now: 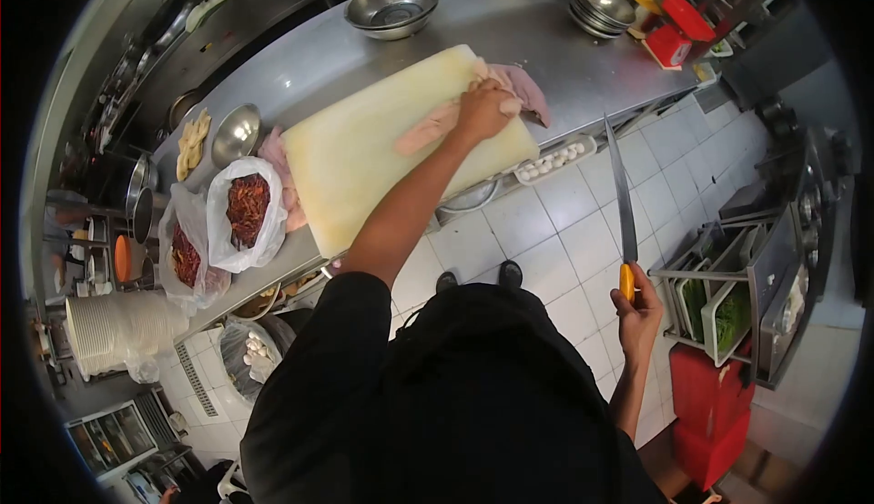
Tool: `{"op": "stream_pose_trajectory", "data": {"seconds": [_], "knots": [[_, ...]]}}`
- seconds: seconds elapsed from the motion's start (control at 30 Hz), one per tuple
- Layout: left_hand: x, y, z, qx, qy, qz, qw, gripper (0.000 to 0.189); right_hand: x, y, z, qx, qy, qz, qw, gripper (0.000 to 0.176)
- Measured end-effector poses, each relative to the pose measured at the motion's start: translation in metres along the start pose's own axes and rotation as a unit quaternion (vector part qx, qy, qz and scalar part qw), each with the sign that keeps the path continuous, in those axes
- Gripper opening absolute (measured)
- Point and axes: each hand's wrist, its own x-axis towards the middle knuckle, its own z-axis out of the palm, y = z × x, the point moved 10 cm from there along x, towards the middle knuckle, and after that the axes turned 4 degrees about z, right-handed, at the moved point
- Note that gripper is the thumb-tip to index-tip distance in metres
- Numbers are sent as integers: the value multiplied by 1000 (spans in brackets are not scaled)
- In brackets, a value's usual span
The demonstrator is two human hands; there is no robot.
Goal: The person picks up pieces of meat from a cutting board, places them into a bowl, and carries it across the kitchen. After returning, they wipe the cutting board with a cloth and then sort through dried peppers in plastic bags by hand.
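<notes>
My left hand [485,111] is closed over pale pink raw meat at the right end of a large yellowish cutting board [364,153]. A long flat strip of the meat [428,129] lies on the board to the left of this hand. More meat [521,90] hangs over the board's far right edge onto the steel counter. My right hand [640,311], held out over the floor at the right, grips a knife [623,196] by its yellow handle. The long blade points away from me, apart from the board and the meat. Fingers of my left hand partly hide what they grip.
Bags of dried red chillies [248,211], a steel bowl [237,132] and more pink meat [284,172] stand left of the board. Stacked bowls [391,8] and a red scale [669,46] sit at the back. A metal rack [728,295] stands at the right.
</notes>
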Motion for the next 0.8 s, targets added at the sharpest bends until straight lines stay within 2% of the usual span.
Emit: {"op": "stream_pose_trajectory", "data": {"seconds": [0.07,0.2,0.23,0.33,0.43,0.53,0.63,0.7,0.8], "knots": [[-15,1,5,-14,-16,4,1000,25,6,-5,10,2,-6,-14,1000,52],[-65,15,-7,-54,-110,11,992,21,23,-23,39,7,-48,-52,997,52],[-83,25,-18,-58,-116,33,991,16,29,-27,47,-11,-57,-67,996,52],[-145,5,-40,-23,-190,-25,981,13,42,-41,77,-11,-85,-64,994,52],[-195,-22,-103,22,-129,-32,991,11,49,-56,108,-9,-126,-82,989,52],[-223,-59,-147,75,-135,-111,982,19,54,-66,123,-10,-136,-130,982,52],[-226,-42,-192,261,-168,-185,932,30,54,-76,130,-11,-141,-162,977,52],[-224,-45,-194,218,-76,-188,955,35,52,-76,129,-26,-135,-163,977,52],[-231,-77,-172,169,-27,-164,972,37,54,-75,129,-46,-121,-155,979,53]]}}
